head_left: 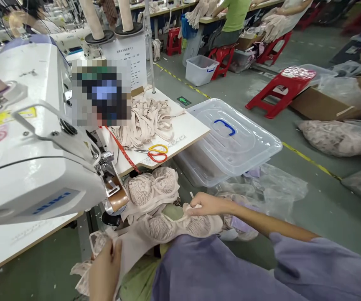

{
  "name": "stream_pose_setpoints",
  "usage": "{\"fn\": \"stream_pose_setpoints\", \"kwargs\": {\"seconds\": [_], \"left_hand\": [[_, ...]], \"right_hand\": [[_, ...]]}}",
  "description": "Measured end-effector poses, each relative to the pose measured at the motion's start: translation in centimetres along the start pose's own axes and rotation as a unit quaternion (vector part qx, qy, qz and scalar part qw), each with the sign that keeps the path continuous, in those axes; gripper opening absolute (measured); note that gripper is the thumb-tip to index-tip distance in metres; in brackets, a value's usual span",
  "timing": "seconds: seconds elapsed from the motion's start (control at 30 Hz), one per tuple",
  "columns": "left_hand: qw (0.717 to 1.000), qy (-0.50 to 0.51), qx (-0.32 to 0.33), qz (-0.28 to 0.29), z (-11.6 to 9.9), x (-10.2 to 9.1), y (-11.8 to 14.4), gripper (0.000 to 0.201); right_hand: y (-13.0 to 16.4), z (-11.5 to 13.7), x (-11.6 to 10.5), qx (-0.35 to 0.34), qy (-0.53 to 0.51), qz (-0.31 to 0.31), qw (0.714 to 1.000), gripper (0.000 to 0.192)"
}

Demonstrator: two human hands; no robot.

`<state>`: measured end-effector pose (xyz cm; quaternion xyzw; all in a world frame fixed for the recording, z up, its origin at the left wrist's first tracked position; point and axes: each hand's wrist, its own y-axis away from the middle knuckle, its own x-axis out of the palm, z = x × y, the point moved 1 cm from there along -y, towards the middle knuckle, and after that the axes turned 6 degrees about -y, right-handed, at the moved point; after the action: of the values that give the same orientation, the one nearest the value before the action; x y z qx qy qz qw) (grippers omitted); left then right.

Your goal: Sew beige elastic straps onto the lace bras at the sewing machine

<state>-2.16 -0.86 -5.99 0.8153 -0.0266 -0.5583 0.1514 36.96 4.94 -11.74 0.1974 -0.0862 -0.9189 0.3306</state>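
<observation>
A beige lace bra (196, 225) stretches across my lap between both hands. My left hand (105, 263) is closed around its side band, near the lower left. At the upper edge of a cup, my right hand (210, 205) pinches the fabric, and a thin strip sticks up beside the fingers. Another beige lace bra (152, 186) lies just beyond, below the table edge. The white sewing machine (39, 167) stands to the left, its needle area (113, 188) near that second bra.
Beige fabric strips (149, 119) and red-yellow scissors (158, 153) lie on the white table (186, 129). A lidded clear bin (237, 138) stands to the right, with plastic bags (268, 188) beside it. Farther off are a red stool (280, 90), a cardboard box (321, 102) and seated people.
</observation>
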Motion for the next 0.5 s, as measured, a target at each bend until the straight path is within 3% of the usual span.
{"fn": "stream_pose_setpoints", "kwargs": {"seconds": [0.03,0.1,0.17,0.23,0.3,0.37,0.43,0.5], "left_hand": [[0.999,-0.026,0.007,-0.038,-1.5,1.0,-0.4,0.054],[0.993,0.025,0.091,-0.073,-5.4,2.9,-0.4,0.069],[0.963,0.160,0.216,0.030,-9.4,4.8,0.2,0.080],[0.916,0.276,0.243,0.163,-12.1,6.2,0.7,0.052],[0.880,0.327,0.231,0.256,-13.1,7.1,1.0,0.033],[0.870,0.326,0.225,0.294,-13.0,7.7,0.9,0.034],[0.880,0.303,0.221,0.292,-12.4,7.9,0.9,0.034],[0.905,0.251,0.219,0.265,-11.6,7.5,1.0,0.041]], "right_hand": [[0.0,1.3,0.4,0.013,-0.054,0.003,0.998,0.059],[-0.1,3.8,1.2,0.023,-0.149,0.011,0.988,0.056],[-0.3,5.9,1.6,-0.005,-0.179,0.051,0.983,0.051],[-0.8,7.3,0.9,-0.049,-0.141,0.115,0.982,0.045],[-2.3,7.9,-1.4,-0.082,-0.055,0.117,0.988,0.038],[-5.5,7.7,-4.9,-0.099,0.048,0.006,0.994,0.031],[-10.1,7.3,-9.0,-0.100,0.123,-0.169,0.973,0.027],[-15.0,7.4,-12.7,-0.112,0.141,-0.241,0.954,0.030]]}}
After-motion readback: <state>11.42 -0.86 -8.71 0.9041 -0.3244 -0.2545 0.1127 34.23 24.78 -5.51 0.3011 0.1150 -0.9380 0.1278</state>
